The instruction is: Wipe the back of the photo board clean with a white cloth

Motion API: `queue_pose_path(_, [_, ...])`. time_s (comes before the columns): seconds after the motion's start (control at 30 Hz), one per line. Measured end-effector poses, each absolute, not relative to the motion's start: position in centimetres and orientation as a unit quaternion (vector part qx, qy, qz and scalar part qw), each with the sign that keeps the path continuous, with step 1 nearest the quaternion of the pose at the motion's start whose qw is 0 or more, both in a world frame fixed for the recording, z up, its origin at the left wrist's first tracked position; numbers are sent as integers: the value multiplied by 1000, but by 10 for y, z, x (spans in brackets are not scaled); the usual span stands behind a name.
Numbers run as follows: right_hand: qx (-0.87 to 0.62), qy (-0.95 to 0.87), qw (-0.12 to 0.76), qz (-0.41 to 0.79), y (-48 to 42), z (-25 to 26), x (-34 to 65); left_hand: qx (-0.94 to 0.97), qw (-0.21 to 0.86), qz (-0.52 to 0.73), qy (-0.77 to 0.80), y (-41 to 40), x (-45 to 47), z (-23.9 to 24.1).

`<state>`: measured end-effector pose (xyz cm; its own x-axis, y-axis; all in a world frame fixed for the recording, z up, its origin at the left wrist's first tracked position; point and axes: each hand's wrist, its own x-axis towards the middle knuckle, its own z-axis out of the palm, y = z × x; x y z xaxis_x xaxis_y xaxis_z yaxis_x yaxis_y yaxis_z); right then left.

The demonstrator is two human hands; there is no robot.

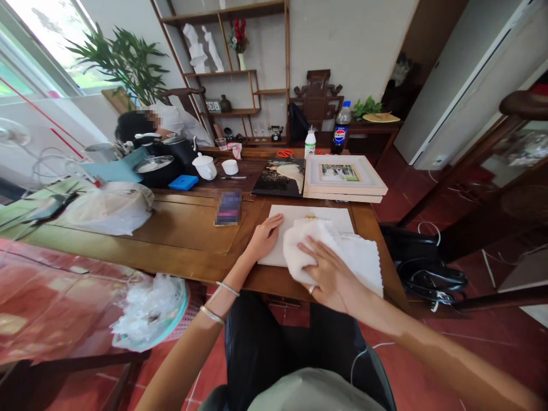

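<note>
A flat white board [279, 255] lies on the wooden table in front of me. My left hand [263, 237] rests on its left edge, fingers stretched out and nothing held. My right hand [327, 271] grips a bunched white fluffy cloth [302, 237] and presses it onto the board. The cloth's loose end spreads to the right, toward the table's edge, and covers part of the board. A small yellowish mark on the board shows just above the cloth.
Behind the board are a dark photo panel [278, 176], a framed picture [317, 187], orange scissors [285, 153], a white bottle [310, 144] and a cola bottle [341, 128]. A phone [228, 208], white teapot [205, 166] and bagged bowl [115, 208] stand left. A person [180, 123] leans beyond.
</note>
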<state>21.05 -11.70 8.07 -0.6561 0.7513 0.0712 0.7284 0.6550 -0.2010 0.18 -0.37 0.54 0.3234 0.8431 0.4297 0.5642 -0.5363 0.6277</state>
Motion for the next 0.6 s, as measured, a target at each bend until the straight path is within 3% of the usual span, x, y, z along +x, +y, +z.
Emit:
queue_pose_path(0.3, [-476, -876, 58, -56, -27, 62, 194, 787, 197, 382, 441, -6, 3, 10])
queue_pose_path(0.6, [-354, -935, 27, 15, -122, 76, 190, 781, 221, 396, 430, -4, 1, 7])
